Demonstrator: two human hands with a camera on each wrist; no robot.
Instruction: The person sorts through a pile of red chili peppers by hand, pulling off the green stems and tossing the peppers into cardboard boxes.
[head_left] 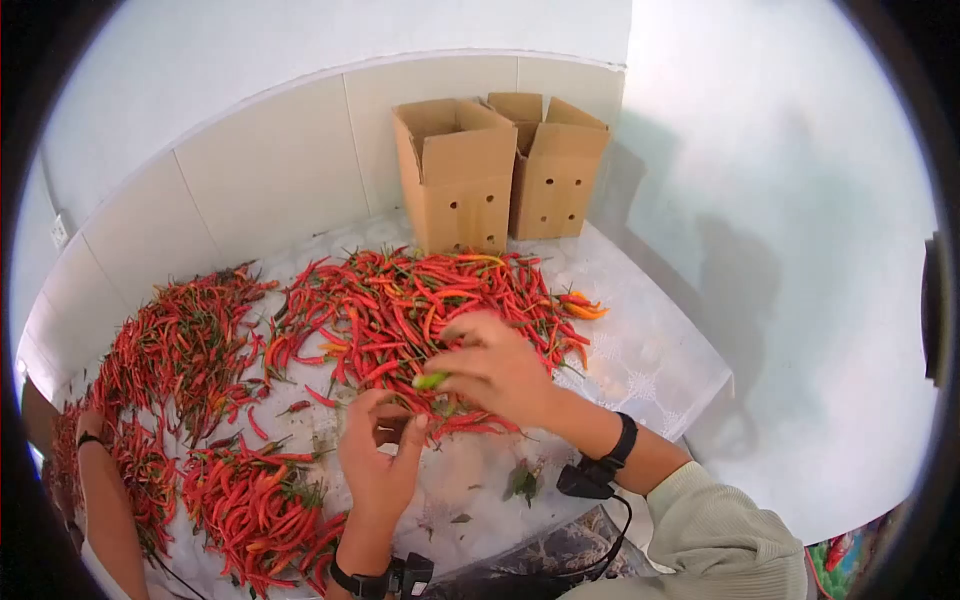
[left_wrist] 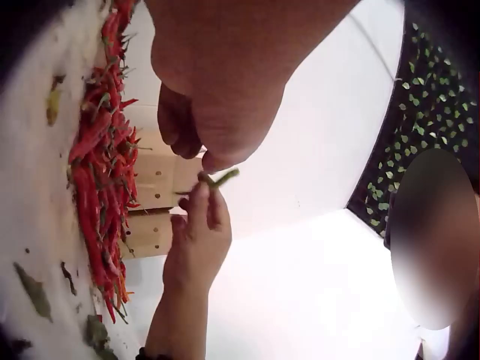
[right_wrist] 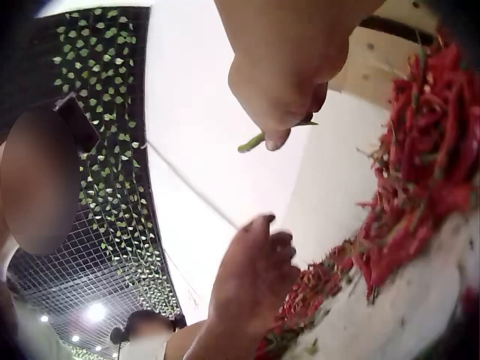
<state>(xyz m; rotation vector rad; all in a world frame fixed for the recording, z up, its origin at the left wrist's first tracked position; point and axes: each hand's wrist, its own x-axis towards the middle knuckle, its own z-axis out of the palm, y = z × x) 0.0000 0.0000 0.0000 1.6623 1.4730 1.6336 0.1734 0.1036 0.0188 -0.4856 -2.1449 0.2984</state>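
Note:
A green chili pepper is pinched between the thumb and fingers of my right hand, above the near side of a heap of red chili peppers. In the right wrist view the green chili sticks out past the fingertips. My left hand is just left of it, at the near edge of the same heap, its fingers loosely bent and thumb apart, with nothing seen in them. From the left wrist view, the right hand and the chili appear close beyond the left fingertips.
Two cardboard boxes with open flaps stand behind the heap. More red chilies spread at the left, and a smaller pile lies nearer. Another person's arm reaches in at far left. Leaf scraps lie on the white-covered table.

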